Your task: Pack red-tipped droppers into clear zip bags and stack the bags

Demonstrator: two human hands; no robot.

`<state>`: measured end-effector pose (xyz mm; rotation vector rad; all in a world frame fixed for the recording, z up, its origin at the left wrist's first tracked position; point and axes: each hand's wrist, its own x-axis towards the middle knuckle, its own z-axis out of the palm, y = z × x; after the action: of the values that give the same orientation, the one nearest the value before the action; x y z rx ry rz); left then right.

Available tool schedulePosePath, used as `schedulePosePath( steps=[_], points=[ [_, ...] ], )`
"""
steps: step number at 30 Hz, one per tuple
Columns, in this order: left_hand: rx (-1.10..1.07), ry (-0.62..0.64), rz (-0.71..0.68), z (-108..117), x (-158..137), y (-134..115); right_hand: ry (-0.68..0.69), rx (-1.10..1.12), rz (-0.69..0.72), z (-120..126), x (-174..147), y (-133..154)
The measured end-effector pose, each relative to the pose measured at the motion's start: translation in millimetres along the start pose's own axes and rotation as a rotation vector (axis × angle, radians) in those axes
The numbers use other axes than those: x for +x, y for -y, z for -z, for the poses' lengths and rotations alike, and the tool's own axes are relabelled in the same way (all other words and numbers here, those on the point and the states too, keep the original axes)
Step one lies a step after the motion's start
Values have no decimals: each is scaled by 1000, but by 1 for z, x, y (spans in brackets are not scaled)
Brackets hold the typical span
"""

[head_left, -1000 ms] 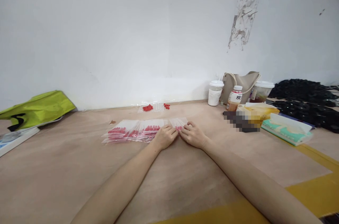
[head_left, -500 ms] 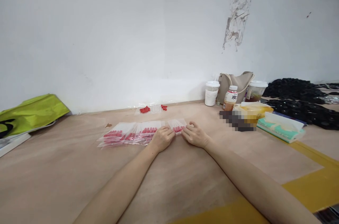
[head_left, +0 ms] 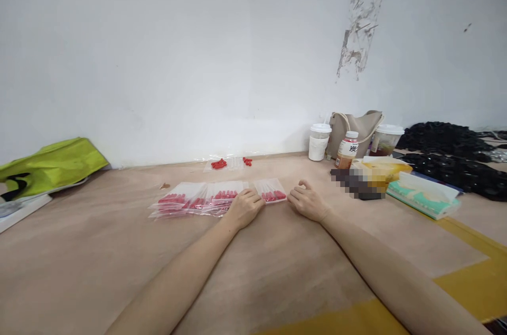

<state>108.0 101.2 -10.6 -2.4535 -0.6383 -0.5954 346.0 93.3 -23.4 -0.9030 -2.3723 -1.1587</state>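
Observation:
A small clear zip bag (head_left: 269, 187) with several red pieces along its lower edge lies flat between my hands. My left hand (head_left: 246, 207) rests on the table at its lower left corner, fingers curled and closed on that edge. Just off the bag's right edge, my right hand (head_left: 309, 203) has loosely bent fingers, the index finger raised apart, and nothing shows in it. Left of my left hand lies an overlapping pile of similar filled bags (head_left: 190, 200), its right end partly hidden behind that hand.
Loose red pieces (head_left: 218, 164) lie on clear plastic near the wall. At right stand a white-lidded cup (head_left: 319, 143), a drink bottle (head_left: 347, 150), a grey bag (head_left: 356, 126), tissue packs (head_left: 423, 195) and black items (head_left: 443, 137). A lime-green bag (head_left: 59, 166) lies left.
My right hand has moved right, away from the zip bag's edge, uncovering more of the red pieces. My left hand stays at the bag's left corner. The view has shifted slightly.

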Motion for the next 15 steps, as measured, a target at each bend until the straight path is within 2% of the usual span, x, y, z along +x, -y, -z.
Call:
schedulePosePath(
  steps=[4, 9, 12, 15],
  points=[
    [-67, 68, 173, 32, -14, 7, 125, 114, -39, 8, -3, -12],
    [-120, 220, 290, 69, -63, 41, 170, 365, -271, 27, 7, -5],
    [-147, 276, 280, 72, -83, 54, 188, 502, -313, 27, 21, 13],
    [-158, 277, 273, 64, -84, 54, 311, 586, -287, 19, 30, 27]
  ],
)
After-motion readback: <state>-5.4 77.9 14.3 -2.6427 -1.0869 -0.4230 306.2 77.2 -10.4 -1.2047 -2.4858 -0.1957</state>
